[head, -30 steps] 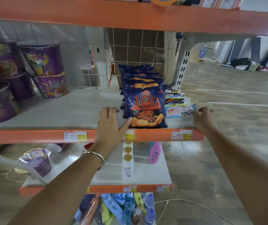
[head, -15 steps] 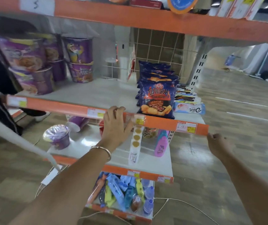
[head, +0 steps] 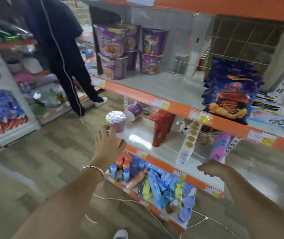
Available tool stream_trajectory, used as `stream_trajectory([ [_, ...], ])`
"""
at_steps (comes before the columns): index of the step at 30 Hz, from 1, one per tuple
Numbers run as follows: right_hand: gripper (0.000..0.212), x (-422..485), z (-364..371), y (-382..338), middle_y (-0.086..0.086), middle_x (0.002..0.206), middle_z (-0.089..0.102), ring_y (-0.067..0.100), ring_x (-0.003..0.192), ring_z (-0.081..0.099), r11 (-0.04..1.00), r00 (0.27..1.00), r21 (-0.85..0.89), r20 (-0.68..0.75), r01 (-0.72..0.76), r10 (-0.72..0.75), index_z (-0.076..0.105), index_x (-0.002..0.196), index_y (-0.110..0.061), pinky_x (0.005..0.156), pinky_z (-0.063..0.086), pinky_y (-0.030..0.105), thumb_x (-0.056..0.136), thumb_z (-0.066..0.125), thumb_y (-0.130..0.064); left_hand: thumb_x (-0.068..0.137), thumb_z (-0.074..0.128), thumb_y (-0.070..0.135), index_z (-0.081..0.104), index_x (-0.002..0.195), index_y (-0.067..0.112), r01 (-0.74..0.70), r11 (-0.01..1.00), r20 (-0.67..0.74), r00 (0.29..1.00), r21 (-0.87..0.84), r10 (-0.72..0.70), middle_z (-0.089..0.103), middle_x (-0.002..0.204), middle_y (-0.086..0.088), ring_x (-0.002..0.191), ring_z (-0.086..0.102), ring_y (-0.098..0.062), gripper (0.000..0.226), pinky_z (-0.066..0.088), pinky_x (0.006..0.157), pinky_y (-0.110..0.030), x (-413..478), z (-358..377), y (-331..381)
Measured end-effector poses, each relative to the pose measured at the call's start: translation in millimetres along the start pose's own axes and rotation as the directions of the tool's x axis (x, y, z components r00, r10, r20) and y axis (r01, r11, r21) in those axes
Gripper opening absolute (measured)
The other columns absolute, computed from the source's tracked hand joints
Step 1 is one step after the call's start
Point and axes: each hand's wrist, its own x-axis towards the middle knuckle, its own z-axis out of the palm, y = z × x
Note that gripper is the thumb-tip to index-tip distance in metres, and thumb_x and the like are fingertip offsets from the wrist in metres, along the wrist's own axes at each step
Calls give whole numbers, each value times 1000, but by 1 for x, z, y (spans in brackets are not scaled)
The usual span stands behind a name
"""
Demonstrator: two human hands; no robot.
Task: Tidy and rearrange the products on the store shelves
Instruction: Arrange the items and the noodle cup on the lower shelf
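Head view: your left hand [head: 107, 144] is out at the front left corner of the white middle shelf [head: 143, 135], fingers straight and spread, grasping nothing. Its tips sit at the wall of the small purple noodle cup with the foil lid [head: 116, 121], upright on that corner. With the blur I can't tell touching from just short.

Your right hand [head: 211, 168] hangs by the same shelf's orange front edge, fingers loosely curled, empty. A second purple cup [head: 135, 108] lies on its side just behind the first. The matching stacked purple cups [head: 113, 54] stand at the left end of the upper shelf [head: 172, 90].

Step in hand, I'd judge: collecting the stray upright cup. The next move needs a wrap round its wall, a lift clear, then up to the stack. The tipped one comes after.
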Motion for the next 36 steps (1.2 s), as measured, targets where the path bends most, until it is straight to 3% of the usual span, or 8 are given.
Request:
stream_trajectory([
  [5,29,15,11,-78,-1,78,46,16,74,45,988,993,-104,53,111,-106,47,77,-11,71,37,24,95,48,-34,79,66,29,42,132,13,110,991,-19,994,-79,-112,37,128,-15,117,37,-37,60,30,106,-43,9,-20,-54],
  [9,18,40,14,-140,6,107,55,19,94,47,982,981,5,41,189,-189,52,111,-10,72,46,22,95,52,-19,82,62,30,35,135,16,163,982,-1,986,-99,-164,30,132,-12,122,31,-34,60,26,110,-40,39,-29,-94],
  [12,10,64,22,-191,-4,82,47,18,87,46,973,972,-27,38,231,-230,50,100,-14,69,45,25,92,53,-20,82,60,30,33,136,17,158,983,32,987,-89,-156,29,131,-10,121,31,-33,61,27,111,-41,72,-32,-125],
  [15,34,95,30,-229,-6,61,39,12,59,39,973,980,-121,28,197,-195,39,63,-19,53,32,22,91,52,-34,82,58,32,29,136,18,136,989,82,988,-55,-131,26,130,-9,121,30,-31,63,25,112,-42,111,-33,-150],
  [19,43,114,39,-277,-1,55,44,17,56,44,970,985,-175,-5,170,-173,38,56,-15,53,30,26,93,50,-32,79,53,34,30,134,22,99,994,110,989,-40,-94,27,126,-6,120,31,-30,61,23,112,-39,164,-26,-178],
  [21,37,114,40,-295,2,66,48,25,76,57,956,985,-243,-15,164,-173,45,61,-12,55,34,24,93,47,-31,77,53,36,31,134,23,119,992,134,984,-32,-114,30,127,-7,121,33,-30,62,23,110,-39,186,-22,-187],
  [25,44,126,38,-313,11,129,51,30,120,50,943,986,-310,-75,120,-151,48,128,-12,98,44,35,91,48,-37,79,57,46,25,140,25,41,998,249,967,42,-50,29,135,-8,128,32,-32,72,22,110,-45,216,-4,-191],
  [36,57,224,21,-351,5,138,49,26,128,46,929,914,-342,-317,140,-254,46,131,-20,103,39,37,80,61,-41,66,74,52,21,144,25,-101,993,404,907,-65,119,30,142,-6,130,35,-29,98,29,106,-41,288,101,-184],
])
